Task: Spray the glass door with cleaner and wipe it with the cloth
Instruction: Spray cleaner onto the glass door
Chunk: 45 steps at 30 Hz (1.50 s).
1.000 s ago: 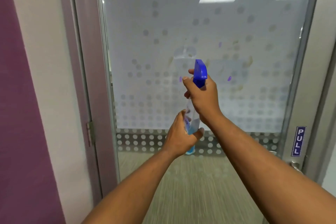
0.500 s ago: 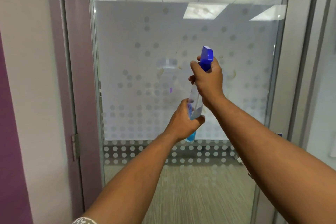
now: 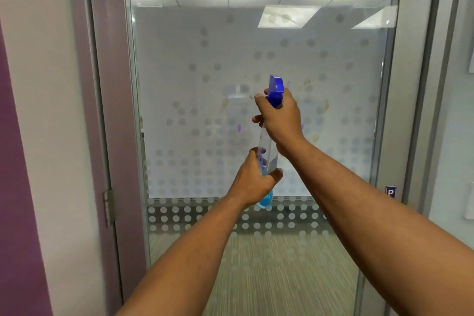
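Note:
A glass door [image 3: 200, 90] with a frosted dotted panel fills the middle of the view. Smudges and small purple marks show on the frosted part near its centre. In front of it I hold a clear spray bottle [image 3: 268, 159] with blue liquid at the bottom and a blue trigger head [image 3: 275, 90] pointing at the glass. My right hand [image 3: 280, 118] wraps the neck and trigger. My left hand [image 3: 252, 179] grips the lower body of the bottle. No cloth is in view.
A grey door frame [image 3: 110, 110] with a hinge [image 3: 109, 209] stands on the left, next to a white and purple wall [image 3: 15, 187]. On the right frame is a small blue sign [image 3: 390, 191]. Striped carpet shows through the clear lower glass.
The view has risen and shifted, showing more ceiling reflection. Both hands stay on the bottle and have lifted it slightly higher against the frosted panel.

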### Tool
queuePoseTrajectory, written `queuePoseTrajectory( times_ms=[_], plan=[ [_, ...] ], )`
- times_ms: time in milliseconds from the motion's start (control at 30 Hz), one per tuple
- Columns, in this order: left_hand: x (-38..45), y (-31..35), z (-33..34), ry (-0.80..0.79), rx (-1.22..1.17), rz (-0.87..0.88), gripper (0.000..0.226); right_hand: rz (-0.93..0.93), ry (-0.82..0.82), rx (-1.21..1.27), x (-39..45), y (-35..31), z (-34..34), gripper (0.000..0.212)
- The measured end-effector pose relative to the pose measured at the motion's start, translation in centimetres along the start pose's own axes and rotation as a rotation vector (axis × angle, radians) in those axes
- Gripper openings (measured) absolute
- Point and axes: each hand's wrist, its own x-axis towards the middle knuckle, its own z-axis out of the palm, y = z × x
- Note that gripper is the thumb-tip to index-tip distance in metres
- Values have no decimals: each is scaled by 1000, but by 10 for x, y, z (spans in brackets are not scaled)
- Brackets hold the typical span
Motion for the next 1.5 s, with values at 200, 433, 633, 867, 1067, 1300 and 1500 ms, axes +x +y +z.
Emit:
queuePoseTrajectory(
  times_ms=[200, 433, 633, 867, 1067, 1300, 1500],
  plan=[
    [-7, -2, -2, -15, 19, 5, 62, 25, 29, -40, -7, 6, 2, 18],
    [-12, -9, 3, -17, 5, -22, 63, 0, 24, -110, -16, 10, 4, 26],
    [-17, -13, 2, -20, 24, -27, 63, -8, -23, -67, -22, 10, 3, 23],
    [-21, -17, 1, -38, 38, -8, 65, -3, 38, -78, -28, 16, 3, 25],
    [-23, -22, 6, -27, 12, 6, 64, -13, 23, -91, -32, 16, 3, 29],
    [-25, -26, 6, -24, 24, 10, 65, -20, -10, -60, -36, 14, 1, 28],
    [-31, -36, 11, 71, 5, 7, 64, -21, -133, -74, -40, 8, 6, 36]
  ],
)
